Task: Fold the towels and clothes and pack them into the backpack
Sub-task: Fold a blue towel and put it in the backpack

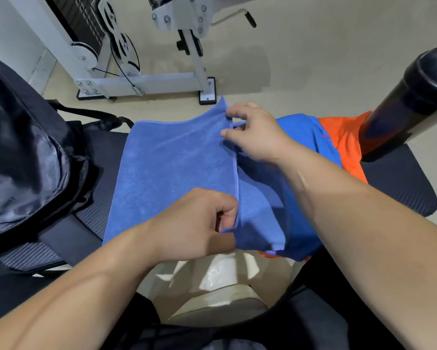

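The black backpack (22, 152) stands on the bench (401, 183) at 9 o'clock. Its zip seems to be open, but the dark inside hides any contents. Both forearms reach forward. The left hand (194, 223) pinches the raised right-hand edge of the blue towel (172, 168) at its 6 o'clock end, and the right hand (255, 133) pinches the same edge at 12 o'clock. The towel lies mid-bench, overlapping a blue and orange garment (310, 137) at 3 o'clock.

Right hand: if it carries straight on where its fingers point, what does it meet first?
Its fingers point left across the blue towel; past that, probably the black backpack. Depth unclear.
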`<state>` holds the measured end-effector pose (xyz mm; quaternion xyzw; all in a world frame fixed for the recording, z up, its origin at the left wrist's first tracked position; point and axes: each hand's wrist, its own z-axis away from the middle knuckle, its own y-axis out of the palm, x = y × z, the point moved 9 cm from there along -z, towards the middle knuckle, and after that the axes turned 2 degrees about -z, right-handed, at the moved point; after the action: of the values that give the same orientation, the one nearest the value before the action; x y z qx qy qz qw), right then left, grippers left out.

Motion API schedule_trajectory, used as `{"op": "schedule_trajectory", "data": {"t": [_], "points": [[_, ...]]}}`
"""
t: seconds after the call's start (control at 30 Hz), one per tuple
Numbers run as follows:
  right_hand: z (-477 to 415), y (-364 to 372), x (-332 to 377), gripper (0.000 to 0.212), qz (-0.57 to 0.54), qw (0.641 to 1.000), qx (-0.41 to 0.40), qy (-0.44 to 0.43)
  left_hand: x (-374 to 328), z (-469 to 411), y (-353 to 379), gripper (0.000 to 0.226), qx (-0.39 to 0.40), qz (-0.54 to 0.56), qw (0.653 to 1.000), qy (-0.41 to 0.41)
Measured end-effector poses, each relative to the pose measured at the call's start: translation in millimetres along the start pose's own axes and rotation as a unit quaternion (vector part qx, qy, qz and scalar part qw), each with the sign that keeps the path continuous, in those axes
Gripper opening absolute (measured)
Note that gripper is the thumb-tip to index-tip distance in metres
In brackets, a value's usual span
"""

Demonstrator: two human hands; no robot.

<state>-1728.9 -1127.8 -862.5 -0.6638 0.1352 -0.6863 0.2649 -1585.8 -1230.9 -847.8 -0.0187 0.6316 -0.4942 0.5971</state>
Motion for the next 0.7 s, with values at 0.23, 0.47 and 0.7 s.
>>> {"op": "schedule_trajectory", "data": {"t": [0.23,0.47,0.7], "points": [[24.8,-58.3,-51.8,0.055,-0.020,0.993,-0.090,0.079,-33.2,-28.4,49.5,0.022,0.032,0.065,0.996,0.043],[41.2,-45.2,-75.9,0.050,0.106,0.989,-0.047,0.094,-11.9,-45.9,89.8,0.018,0.042,0.023,0.999,0.017],[41.2,-38.0,-77.7,0.055,0.120,0.988,-0.060,0.072,-5.5,-40.9,87.8,0.008,0.053,0.037,0.998,0.001]]}}
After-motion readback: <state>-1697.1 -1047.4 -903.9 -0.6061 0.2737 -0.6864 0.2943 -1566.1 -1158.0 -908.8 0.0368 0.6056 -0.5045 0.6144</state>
